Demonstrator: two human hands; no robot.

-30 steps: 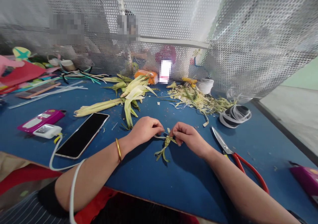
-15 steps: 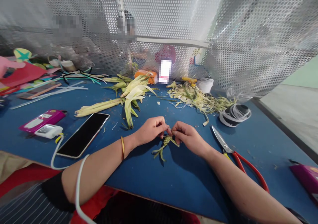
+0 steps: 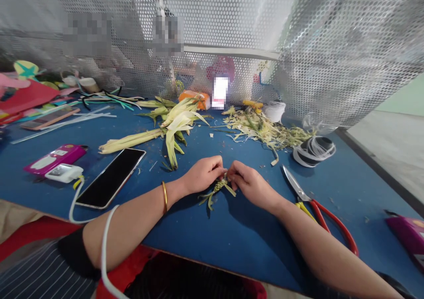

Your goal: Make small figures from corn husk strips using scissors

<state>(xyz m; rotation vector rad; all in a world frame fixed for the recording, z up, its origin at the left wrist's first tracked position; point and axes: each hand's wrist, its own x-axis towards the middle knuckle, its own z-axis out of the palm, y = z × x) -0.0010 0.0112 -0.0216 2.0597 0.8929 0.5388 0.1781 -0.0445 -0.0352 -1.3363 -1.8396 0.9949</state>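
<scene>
Both my hands meet over the blue table and pinch a small plaited strip of green leaf. My left hand, with a gold bangle on its wrist, has its fingers closed on the plait's upper left end. My right hand is closed on the upper right end. The plait's loose green tips trail down onto the table towards me.
Red-handled scissors lie right of my right hand. A black phone, a white charger with cable and a pink case lie on the left. Behind are leaf stalks, leaf scraps, a tape roll and a perforated metal screen.
My hands have drawn closer together over the plait, and the plait has shifted slightly left and away from me.
</scene>
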